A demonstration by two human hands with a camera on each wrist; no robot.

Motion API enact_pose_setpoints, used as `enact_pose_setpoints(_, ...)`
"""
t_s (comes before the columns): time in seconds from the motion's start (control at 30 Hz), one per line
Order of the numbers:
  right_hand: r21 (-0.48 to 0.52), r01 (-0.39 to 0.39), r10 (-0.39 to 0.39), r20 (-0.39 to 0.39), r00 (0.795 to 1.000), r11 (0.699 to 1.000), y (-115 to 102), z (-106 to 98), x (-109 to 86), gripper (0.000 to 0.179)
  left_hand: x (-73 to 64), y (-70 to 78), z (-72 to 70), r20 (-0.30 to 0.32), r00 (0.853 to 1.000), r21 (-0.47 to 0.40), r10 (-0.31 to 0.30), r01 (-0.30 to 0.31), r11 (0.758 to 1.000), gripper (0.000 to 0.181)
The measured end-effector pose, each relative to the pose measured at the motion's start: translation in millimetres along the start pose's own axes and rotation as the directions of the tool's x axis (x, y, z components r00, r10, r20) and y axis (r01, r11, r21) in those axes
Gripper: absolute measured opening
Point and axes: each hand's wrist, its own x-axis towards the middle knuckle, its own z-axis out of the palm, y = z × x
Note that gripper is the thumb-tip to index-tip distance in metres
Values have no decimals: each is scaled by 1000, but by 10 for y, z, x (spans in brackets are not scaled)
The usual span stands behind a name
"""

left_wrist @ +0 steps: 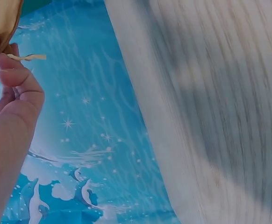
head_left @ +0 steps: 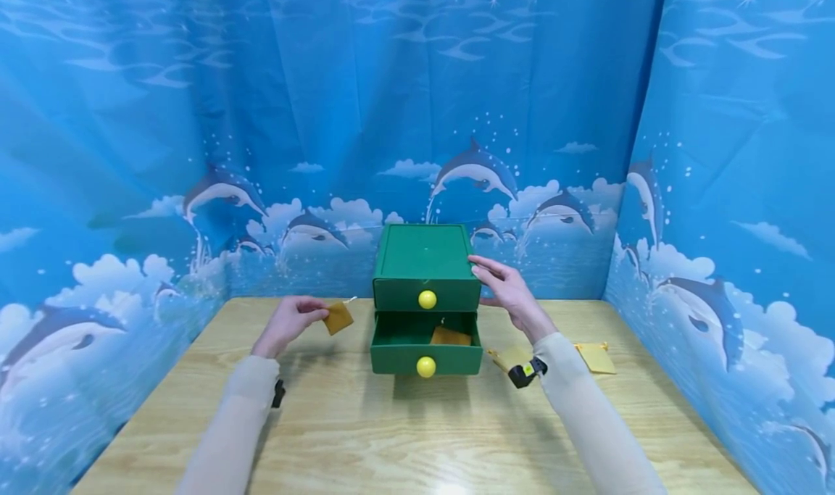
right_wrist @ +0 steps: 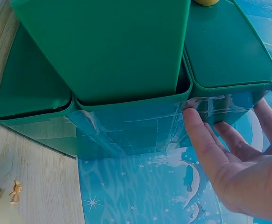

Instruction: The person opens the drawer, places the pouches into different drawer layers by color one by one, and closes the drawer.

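Observation:
A small brown cloth pouch (head_left: 338, 318) with a pale cord hangs from my left hand (head_left: 293, 322), pinched between thumb and fingers left of the green drawer cabinet (head_left: 427, 252). In the left wrist view the pouch (left_wrist: 4, 21) shows soft folds, its cord sticking out by the fingertips. My right hand (head_left: 512, 296) rests against the cabinet's right side near the top, fingers mostly straight. The middle drawer (head_left: 394, 361) stands pulled out, with another brown pouch (head_left: 450, 336) inside. In the right wrist view, fingers (right_wrist: 204, 140) touch the cabinet's taped side wall.
Two pale yellow pouches lie on the wooden table right of the cabinet; one pouch (head_left: 596, 358) sits beyond my right forearm, the other pouch (head_left: 512, 356) partly behind the wrist camera. Yellow round knobs (head_left: 427, 299) stick out from the drawers. Dolphin-print curtains (head_left: 326, 118) enclose the table.

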Motion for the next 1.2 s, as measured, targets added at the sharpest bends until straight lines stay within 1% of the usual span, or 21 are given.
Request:
enact_pose_setpoints(0.2, -4, -6, 6, -3, 1000, 1000, -5, -8, -2, 50, -16, 103, 37, 4, 999, -14, 32, -32, 999, 27)
enact_pose_setpoints(0.5, -7, -3, 3, -3, 1000, 1000, -8, -13, 1, 50, -77, 298, 55, 0, 999, -43, 38, -38, 998, 29)
enact_pose_setpoints(0.6, -8, -2, 2, -3, 1000, 1000, -6, -13, 2, 50, -103, 383, 76, 2, 998, -46, 59, -59, 997, 28)
enact_pose_setpoints(0.77, -7, -2, 2, -4, 1000, 1000, -5, -11, -1, 50, -124, 499, 96, 14, 994, -92, 105, -103, 990, 26)
enact_pose_setpoints(0.97, -9, -1, 1, -6, 1000, 1000, -8, -2, -3, 49, -160, 573, 96, 13, 992, -145, 124, -120, 982, 24)
enact_pose_setpoints(1.2, -4, -2, 2, -3, 1000, 1000, -5, 1, 2, 50, -194, 608, 94, 16, 989, -214, 144, -138, 967, 25)
